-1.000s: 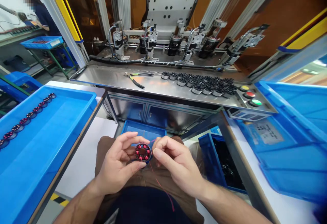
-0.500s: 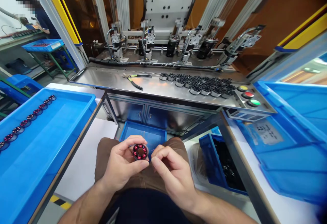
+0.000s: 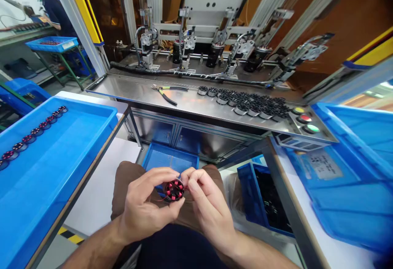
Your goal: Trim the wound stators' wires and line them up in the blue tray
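A round black part with red windings [image 3: 174, 190] is held above my lap between the thumb and fingers of my left hand [image 3: 144, 205]. Its wound face is turned up toward me, and a thin reddish wire shows at its left side. My right hand [image 3: 208, 203] is pinched at the part's right edge, fingertips close against it. Whatever those fingertips grip is too small to make out. On the metal ledge lie pliers with green and black handles [image 3: 169, 93], and several black ring-shaped parts [image 3: 242, 108] are grouped to their right.
At the left, a blue tray [image 3: 92, 115] holds a row of red-wound parts [image 3: 37, 131]. A machine with clamps [image 3: 215, 52] stands behind the ledge. Push buttons [image 3: 310, 128] and blue bins [image 3: 362, 170] are at the right. A person [image 3: 58, 9] is at the far left.
The wound part has shifted slightly right and tilted in my left hand. My right fingertips have closed in on its right edge. The camera view has shifted a little.
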Available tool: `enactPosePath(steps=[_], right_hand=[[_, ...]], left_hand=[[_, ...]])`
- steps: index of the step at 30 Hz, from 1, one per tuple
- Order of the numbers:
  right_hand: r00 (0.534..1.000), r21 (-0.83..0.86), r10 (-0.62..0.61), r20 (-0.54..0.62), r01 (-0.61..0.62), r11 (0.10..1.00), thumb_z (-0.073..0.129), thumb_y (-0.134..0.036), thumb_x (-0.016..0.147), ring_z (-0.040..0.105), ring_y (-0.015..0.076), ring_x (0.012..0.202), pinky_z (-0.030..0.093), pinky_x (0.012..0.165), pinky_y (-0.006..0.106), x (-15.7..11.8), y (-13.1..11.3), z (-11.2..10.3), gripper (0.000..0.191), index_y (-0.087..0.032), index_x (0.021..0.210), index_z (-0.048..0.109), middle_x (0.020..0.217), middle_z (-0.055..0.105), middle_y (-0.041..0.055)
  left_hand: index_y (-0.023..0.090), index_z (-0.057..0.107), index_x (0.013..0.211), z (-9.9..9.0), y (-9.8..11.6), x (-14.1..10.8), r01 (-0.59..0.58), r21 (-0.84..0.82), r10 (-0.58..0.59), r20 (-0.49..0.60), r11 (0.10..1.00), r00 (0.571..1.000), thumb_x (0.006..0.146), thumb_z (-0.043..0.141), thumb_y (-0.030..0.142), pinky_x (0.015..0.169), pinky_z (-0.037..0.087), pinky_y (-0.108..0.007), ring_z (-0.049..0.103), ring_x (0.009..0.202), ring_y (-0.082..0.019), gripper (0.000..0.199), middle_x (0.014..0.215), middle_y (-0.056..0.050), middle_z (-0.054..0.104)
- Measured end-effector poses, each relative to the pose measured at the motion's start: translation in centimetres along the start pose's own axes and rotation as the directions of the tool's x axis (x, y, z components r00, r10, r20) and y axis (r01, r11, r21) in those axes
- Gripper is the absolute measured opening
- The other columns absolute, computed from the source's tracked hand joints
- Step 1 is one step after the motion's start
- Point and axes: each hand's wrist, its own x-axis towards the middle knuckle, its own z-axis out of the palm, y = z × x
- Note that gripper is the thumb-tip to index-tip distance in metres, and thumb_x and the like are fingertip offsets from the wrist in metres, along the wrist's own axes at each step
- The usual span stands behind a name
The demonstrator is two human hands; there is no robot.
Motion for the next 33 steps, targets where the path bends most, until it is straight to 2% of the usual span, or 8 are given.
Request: enactPosePath(steps=[3,6,8,11,19,24,27,33], right_hand=[[0.999,-0.018,0.003,-0.037,-0.004,1.000,0.047,-0.033,0.103,0.049,0.0142,0.080,0.044,0.075,0.027,-0.1,0.6,0.0,0.022,-0.022,0.084,0.050,0.086,0.051,0.0004],[0.992,-0.082,-0.124,-0.004,0.124,0.989,0.054,-0.033,0.099,0.052,0.0161,0.090,0.045,0.082,0.030,0.3,0.5,-0.4,0.009,-0.024,0.100,0.055,0.097,0.053,0.0023],[0.975,-0.156,-0.221,0.033,0.224,0.962,0.063,-0.032,0.094,0.052,0.0172,0.094,0.045,0.085,0.032,0.7,0.0,-0.6,0.018,-0.025,0.109,0.056,0.100,0.052,0.0029],[0.957,-0.253,-0.278,0.081,0.290,0.923,0.063,-0.024,0.094,0.052,0.0145,0.086,0.044,0.079,0.028,1.1,-0.7,-0.5,0.005,-0.023,0.098,0.060,0.092,0.053,0.0008],[0.993,-0.112,-0.079,-0.087,0.069,0.991,0.058,-0.028,0.098,0.049,0.0116,0.073,0.044,0.068,0.023,1.0,0.0,0.6,0.020,-0.020,0.080,0.057,0.077,0.053,-0.0009],[0.995,-0.033,-0.095,-0.020,0.095,0.995,0.065,-0.032,0.093,0.054,0.0131,0.079,0.048,0.073,0.025,0.8,0.8,0.1,0.010,-0.022,0.095,0.065,0.086,0.058,0.0004],[0.993,-0.068,-0.119,0.028,0.121,0.990,0.067,-0.027,0.092,0.056,0.0125,0.079,0.048,0.073,0.024,0.6,0.7,-0.2,0.004,-0.022,0.091,0.066,0.083,0.060,-0.0003],[0.974,-0.182,-0.214,-0.076,0.197,0.963,0.063,-0.020,0.094,0.055,0.0105,0.071,0.046,0.066,0.021,0.2,-0.3,0.0,0.015,-0.021,0.078,0.064,0.074,0.059,-0.0019]], left_hand=[[0.018,0.067,0.111,-0.2,0.1,0.0,0.023,-0.003,-0.023,0.001,1.000,1.000,0.066,0.077,0.004,0.082,0.063,-0.029,0.073,0.093,-0.021,0.047,0.101,-0.008,0.076],[0.017,0.068,0.109,-0.4,0.1,0.2,0.020,0.022,-0.020,0.016,1.000,1.000,0.066,0.077,0.004,0.083,0.062,-0.027,0.074,0.092,-0.019,0.045,0.100,-0.008,0.077],[0.016,0.068,0.107,-0.5,0.2,0.4,0.006,0.033,-0.007,0.023,0.999,1.000,0.067,0.078,0.006,0.084,0.062,-0.027,0.074,0.092,-0.019,0.043,0.099,-0.008,0.077],[0.016,0.068,0.107,-0.6,0.2,0.6,-0.008,0.030,0.007,0.032,1.000,0.999,0.068,0.078,0.006,0.084,0.061,-0.025,0.074,0.091,-0.018,0.042,0.098,-0.007,0.077],[0.020,0.068,0.113,-0.2,-0.7,-0.5,0.074,-0.097,-0.073,0.007,0.993,0.997,0.067,0.078,0.003,0.087,0.061,-0.028,0.072,0.098,-0.019,0.050,0.104,-0.007,0.076],[0.025,0.069,0.113,-0.4,-1.0,-0.5,0.176,-0.204,-0.180,-0.003,0.963,0.984,0.067,0.078,0.003,0.088,0.060,-0.030,0.071,0.099,-0.020,0.051,0.105,-0.005,0.075],[0.026,0.070,0.111,-0.5,-1.0,-0.1,0.224,-0.235,-0.226,0.020,0.946,0.974,0.069,0.079,0.004,0.087,0.060,-0.029,0.072,0.097,-0.020,0.049,0.104,-0.005,0.075],[0.026,0.069,0.113,-0.4,-1.0,-0.1,0.207,-0.218,-0.202,0.047,0.954,0.978,0.068,0.079,0.004,0.088,0.060,-0.032,0.071,0.099,-0.021,0.051,0.105,-0.005,0.075]])
